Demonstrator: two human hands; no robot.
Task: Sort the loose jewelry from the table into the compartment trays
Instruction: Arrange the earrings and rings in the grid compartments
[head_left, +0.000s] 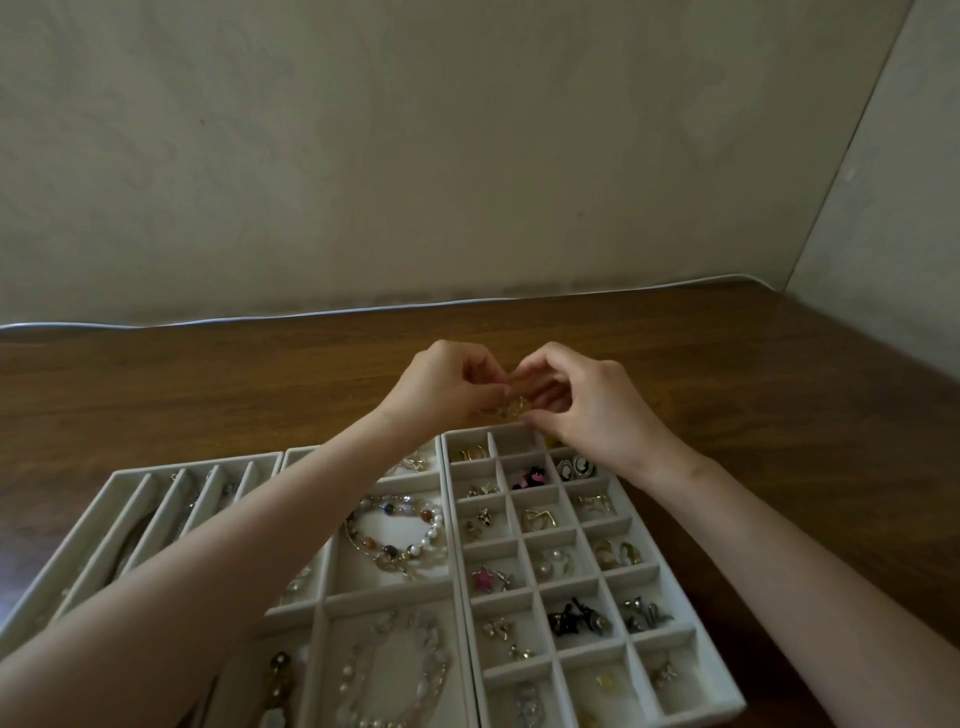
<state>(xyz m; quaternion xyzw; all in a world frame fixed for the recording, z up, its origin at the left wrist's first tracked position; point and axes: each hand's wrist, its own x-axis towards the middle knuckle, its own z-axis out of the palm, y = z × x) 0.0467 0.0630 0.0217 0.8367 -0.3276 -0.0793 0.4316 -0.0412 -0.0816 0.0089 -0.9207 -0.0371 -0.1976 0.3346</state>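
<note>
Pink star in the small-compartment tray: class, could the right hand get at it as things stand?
Probably yes: the pink star lies uncovered with nothing over it, but the right hand is busy pinching a gold piece with the left hand.

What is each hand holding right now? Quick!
Left hand: closed, pinching the small gold piece.
Right hand: closed, pinching the small gold piece too.

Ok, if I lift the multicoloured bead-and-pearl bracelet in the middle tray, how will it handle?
Probably floppy: the multicoloured bead-and-pearl bracelet lies in a loose, uneven loop, so it should sag. Its round, glossy beads may slip from a light pinch.
</note>
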